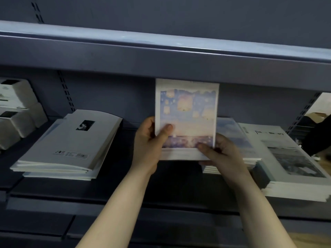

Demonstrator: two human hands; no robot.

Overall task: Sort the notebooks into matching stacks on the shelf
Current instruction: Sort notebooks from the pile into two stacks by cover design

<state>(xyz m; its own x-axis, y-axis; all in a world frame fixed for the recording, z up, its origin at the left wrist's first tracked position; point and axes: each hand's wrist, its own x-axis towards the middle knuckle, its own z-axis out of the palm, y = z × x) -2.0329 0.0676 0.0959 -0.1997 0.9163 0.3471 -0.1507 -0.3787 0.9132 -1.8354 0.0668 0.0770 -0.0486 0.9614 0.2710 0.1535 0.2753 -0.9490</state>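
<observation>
Both hands, left hand (149, 140) and right hand (221, 151), pinch the thin pastel lantern-cover notebook (186, 115) by its lower corners; it looks light, bendy, best supported along edges.

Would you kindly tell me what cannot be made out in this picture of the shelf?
Head view only:
1. The blue-covered stack: mostly hidden by the lantern notebook and the right hand.
2. Title on the right stack: middle letters blurred.
3. Label on the grey stack: too small to read.
4. The white boxes: cut off by the left edge.
</observation>
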